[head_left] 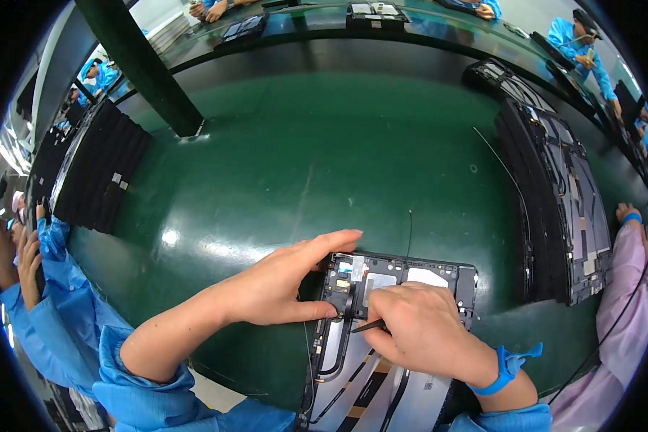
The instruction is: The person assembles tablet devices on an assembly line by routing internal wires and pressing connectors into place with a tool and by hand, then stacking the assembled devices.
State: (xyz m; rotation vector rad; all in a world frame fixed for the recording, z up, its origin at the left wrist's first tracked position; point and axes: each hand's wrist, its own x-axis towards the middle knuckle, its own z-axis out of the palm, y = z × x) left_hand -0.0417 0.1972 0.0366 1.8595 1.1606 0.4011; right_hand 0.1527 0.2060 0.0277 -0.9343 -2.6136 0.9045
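Observation:
An opened tablet (432,392) lies before me at the lower middle, its dark frame, pale inner panel, flat cables and small parts exposed. My left hand (277,284) holds its upper left corner, the thumb pressing on the left edge and the fingers reaching around the top edge. Over the tablet's upper part, my right hand (421,327) is closed on a slim black pointed tool (372,326). The tool's tip points left, close to a black cable along the left side. Most of the tool is hidden by my fingers. A thin wire (410,234) sticks up past the top edge.
Stacks of similar tablets stand on the green table (288,165): one stack (101,169) at left, another stack (554,201) at right. A dark green post (147,72) rises at the back left. Co-workers sit around, one in a pink sleeve (630,309) at right.

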